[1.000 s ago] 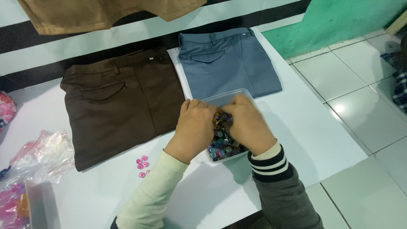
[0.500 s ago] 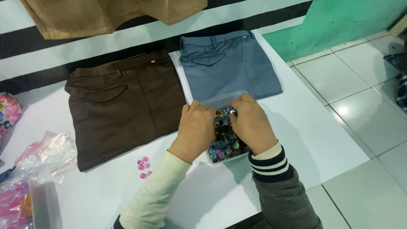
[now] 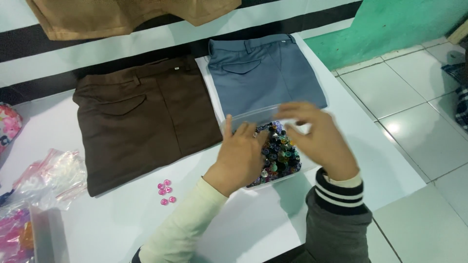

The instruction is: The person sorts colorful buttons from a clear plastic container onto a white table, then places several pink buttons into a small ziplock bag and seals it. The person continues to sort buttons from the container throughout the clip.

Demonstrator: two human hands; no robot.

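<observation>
White table (image 3: 122, 224) (tiled floor (image 3: 419, 92) beside); hands (image 3: 282, 146) spread loose over bead box (image 3: 280, 156).

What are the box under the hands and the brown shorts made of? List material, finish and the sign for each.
Box: probably clear, glossy plastic; the grey shorts show through its wall.
Brown shorts: seemingly woven cloth, matte; soft folds, stitched seams and a pocket flap.
Both hands, left and right, are over the beads.
</observation>
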